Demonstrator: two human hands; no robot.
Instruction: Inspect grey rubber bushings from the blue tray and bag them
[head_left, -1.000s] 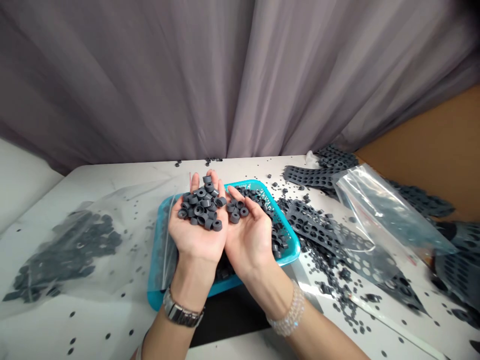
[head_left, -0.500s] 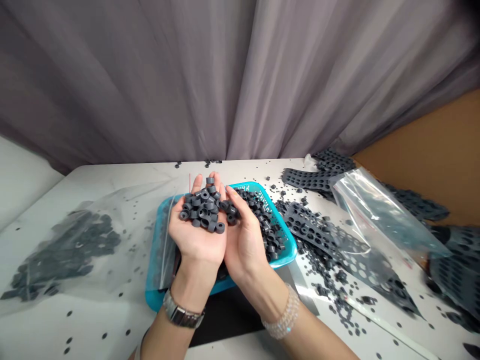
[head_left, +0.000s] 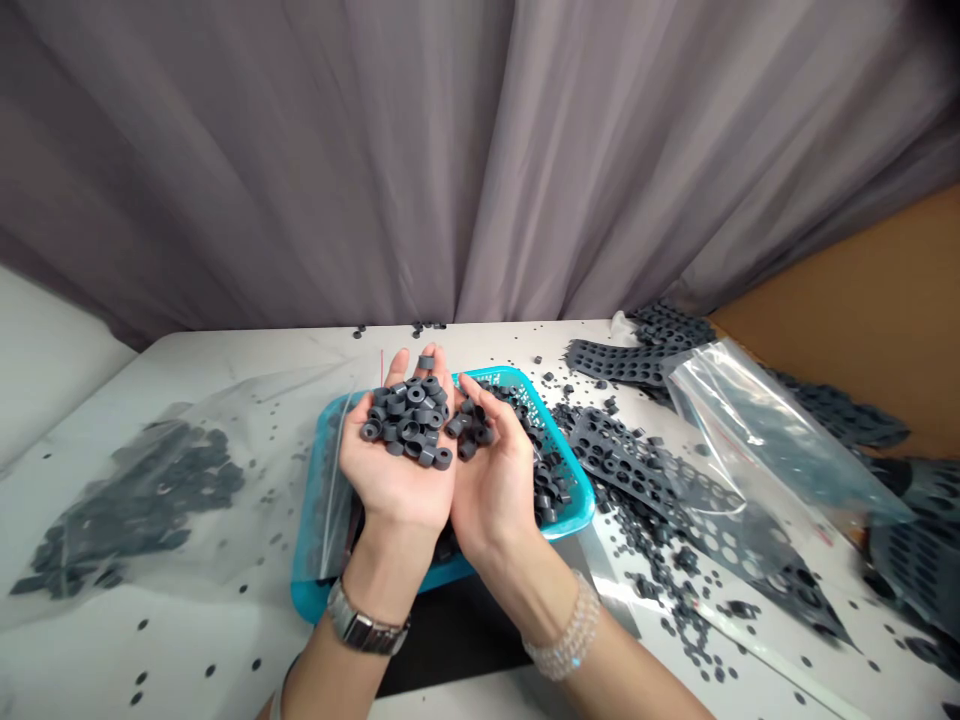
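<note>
My left hand (head_left: pixel 401 492) is cupped palm up and carries a heap of small dark grey rubber rings (head_left: pixel 411 418), each with a hole through it. One ring lies apart on its fingertips. My right hand (head_left: pixel 496 490) is curled beside it, touching along the edge, with a smaller cluster of rings in its palm. Both hands are above a turquoise plastic basket (head_left: pixel 579 512) that holds many more of these rings. A clear zip bag (head_left: pixel 337 500) hangs over the basket's left side. My hands and wrists hide the basket's middle.
At left a clear bag (head_left: pixel 142 510) contains dark pieces. Punched grey rubber sheets (head_left: pixel 622 460) and scattered scraps cover the right side, with a clear plastic bag (head_left: pixel 780 430) over some. A grey curtain (head_left: pixel 480 160) hangs behind the white table (head_left: pixel 247 690).
My right hand's fingers have curled and tilted slightly, and the rings in its palm have shifted a little right. My left hand with its heap stays almost still.
</note>
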